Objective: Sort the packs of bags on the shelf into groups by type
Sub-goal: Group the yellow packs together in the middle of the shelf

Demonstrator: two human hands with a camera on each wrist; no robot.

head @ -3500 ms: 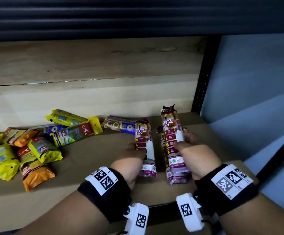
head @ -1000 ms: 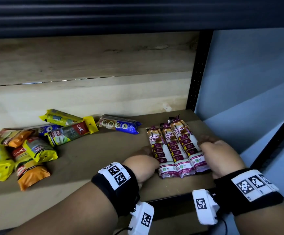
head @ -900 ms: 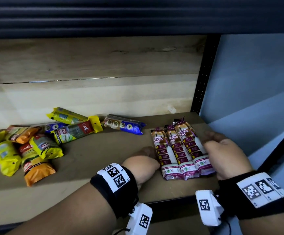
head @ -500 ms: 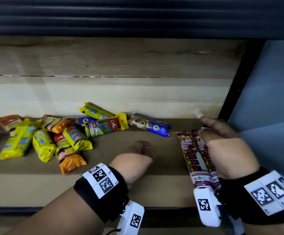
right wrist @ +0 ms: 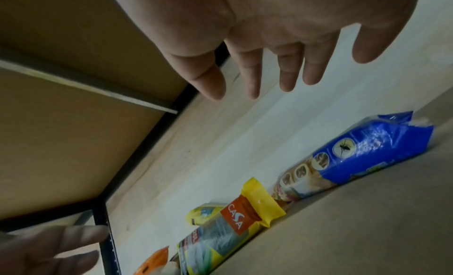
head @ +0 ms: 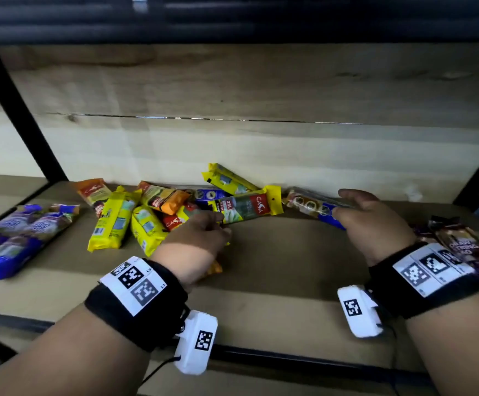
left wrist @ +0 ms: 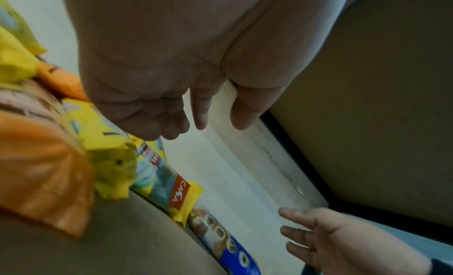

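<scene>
Head view first: both hands are out over the brown shelf board (head: 275,252), with a bare stretch of board between the wrists and on toward the dark front edge. The left hand (head: 195,241) hangs palm down at the right fringe of a loose heap of crinkly foil packs, yellow and orange, its fingers loosely bent, gripping nothing. Just beyond its fingertips lies the yellow Casa pack (head: 245,207), flat, with a red label. The right hand (head: 372,221) reaches over the near end of the blue pack (head: 315,208), a glossy long sleeve printed with round icons; fingers extended, thumb apart, nothing held. Behind that wrist lie the maroon drawstring packs (head: 467,247), close to the shelf's right post. Far to the left of the left hand, two blue-and-white packs (head: 18,235) lie side by side.

Left wrist view: the palm fills the top, fingers (left wrist: 169,124) relaxed and slack above the yellow Casa pack (left wrist: 169,184), not touching it. An orange pack (left wrist: 41,178) is blurred at the near left. The right hand (left wrist: 343,248) shows beyond, fingers spread.

Right wrist view: fingers (right wrist: 250,75) straight and fanned, hovering clear above the blue pack (right wrist: 348,163), pale back wall behind. The yellow Casa pack (right wrist: 232,227) lies end to end with it.
</scene>
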